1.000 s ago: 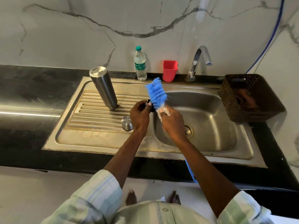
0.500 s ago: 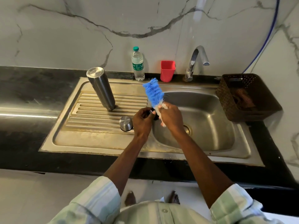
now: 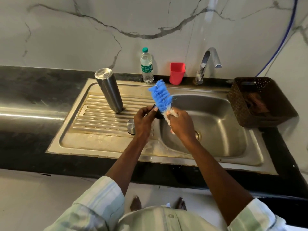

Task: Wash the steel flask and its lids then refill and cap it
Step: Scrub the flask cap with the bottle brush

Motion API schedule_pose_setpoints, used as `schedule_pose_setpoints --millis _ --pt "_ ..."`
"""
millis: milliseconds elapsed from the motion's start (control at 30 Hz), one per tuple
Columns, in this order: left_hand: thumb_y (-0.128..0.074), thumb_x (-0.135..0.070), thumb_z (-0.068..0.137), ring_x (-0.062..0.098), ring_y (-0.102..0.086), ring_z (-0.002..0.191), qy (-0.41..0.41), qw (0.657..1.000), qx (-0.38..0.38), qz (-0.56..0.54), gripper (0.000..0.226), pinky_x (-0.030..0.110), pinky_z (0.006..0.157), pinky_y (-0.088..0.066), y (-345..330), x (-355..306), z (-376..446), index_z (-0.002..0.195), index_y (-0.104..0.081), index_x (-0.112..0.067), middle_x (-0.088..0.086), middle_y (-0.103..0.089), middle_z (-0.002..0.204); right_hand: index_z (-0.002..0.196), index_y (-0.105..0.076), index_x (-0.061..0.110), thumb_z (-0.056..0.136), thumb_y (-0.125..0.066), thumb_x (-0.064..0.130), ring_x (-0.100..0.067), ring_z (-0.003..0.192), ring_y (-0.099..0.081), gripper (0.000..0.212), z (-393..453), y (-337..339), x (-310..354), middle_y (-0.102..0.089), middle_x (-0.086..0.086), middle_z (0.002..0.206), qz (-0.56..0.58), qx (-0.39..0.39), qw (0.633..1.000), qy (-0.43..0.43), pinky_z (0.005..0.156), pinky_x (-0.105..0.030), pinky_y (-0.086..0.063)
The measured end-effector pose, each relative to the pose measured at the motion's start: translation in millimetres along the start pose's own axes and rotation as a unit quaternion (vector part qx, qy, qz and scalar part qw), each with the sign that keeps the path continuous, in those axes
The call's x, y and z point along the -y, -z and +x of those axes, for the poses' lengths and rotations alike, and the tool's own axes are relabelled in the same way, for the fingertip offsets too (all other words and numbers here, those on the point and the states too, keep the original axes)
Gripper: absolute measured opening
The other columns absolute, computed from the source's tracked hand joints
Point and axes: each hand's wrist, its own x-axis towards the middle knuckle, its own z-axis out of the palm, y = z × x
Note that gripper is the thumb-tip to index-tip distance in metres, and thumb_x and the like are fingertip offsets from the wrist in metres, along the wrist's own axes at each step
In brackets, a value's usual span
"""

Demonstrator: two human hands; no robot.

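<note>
Steel flask: smooth cylinder, inverted on the ribbed drainboard of the sink. Round steel lid beside it. Left hand, fingers clamped on a small black lid; right hand, fingers clamped on a blue-bristled brush. Plastic bottle at the counter's back edge, label unreadable.

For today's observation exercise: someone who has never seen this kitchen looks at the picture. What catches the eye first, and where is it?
The bright blue bottle brush stands out, raised over the sink's middle and gripped by the right hand, while the left hand holds a small black lid against it. Next comes the steel flask, standing upside down on the ribbed drainboard, and the red cup by the wall.
</note>
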Motion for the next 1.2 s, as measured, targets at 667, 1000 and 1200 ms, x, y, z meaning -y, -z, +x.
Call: schedule_pose_setpoints --millis 667,1000,1200 --pt "-0.067 -0.014 0.093 0.029 -0.069 0.09 0.108 0.989 0.068 -0.068 0.012 0.048 0.087 -0.058 -3.6 -0.5 -6.9 0.097 -0.06 -0.006 0.015 -0.071 0.092 0.093 -0.062 0.033 0.086 -0.053 0.038 -0.026 0.068 -0.063 0.012 -8.9 -14.2 -5.7 -0.068 -0.002 0.076 0.093 0.004 0.992 -0.091 0.062 -0.041 -0.053" --pt "-0.06 -0.013 0.098 0.022 -0.071 0.091 0.094 0.992 0.071 -0.051 0.019 0.036 0.076 -0.061 -4.7 -7.1 -10.2 0.112 -0.065 -0.001 0.013 -0.073 0.101 0.093 -0.069 0.026 0.094 -0.056 0.023 -0.022 0.059 -0.06 0.014 -15.0 -13.6 3.2 -0.066 -0.006 0.072 0.218 0.007 0.965 -0.146 0.05 -0.032 -0.048" --pt "-0.062 -0.018 0.098 0.024 -0.07 0.082 0.096 0.994 0.014 -0.047 0.014 0.032 0.065 -0.059 -4.5 -10.7 -4.6 0.101 -0.051 -0.01 0.013 -0.071 0.093 0.111 -0.067 0.019 0.097 -0.055 0.018 -0.02 0.053 -0.054 0.018 -19.3 -5.5 7.2 -0.062 -0.008 0.073 0.249 0.047 0.953 -0.169 0.033 -0.016 -0.033"
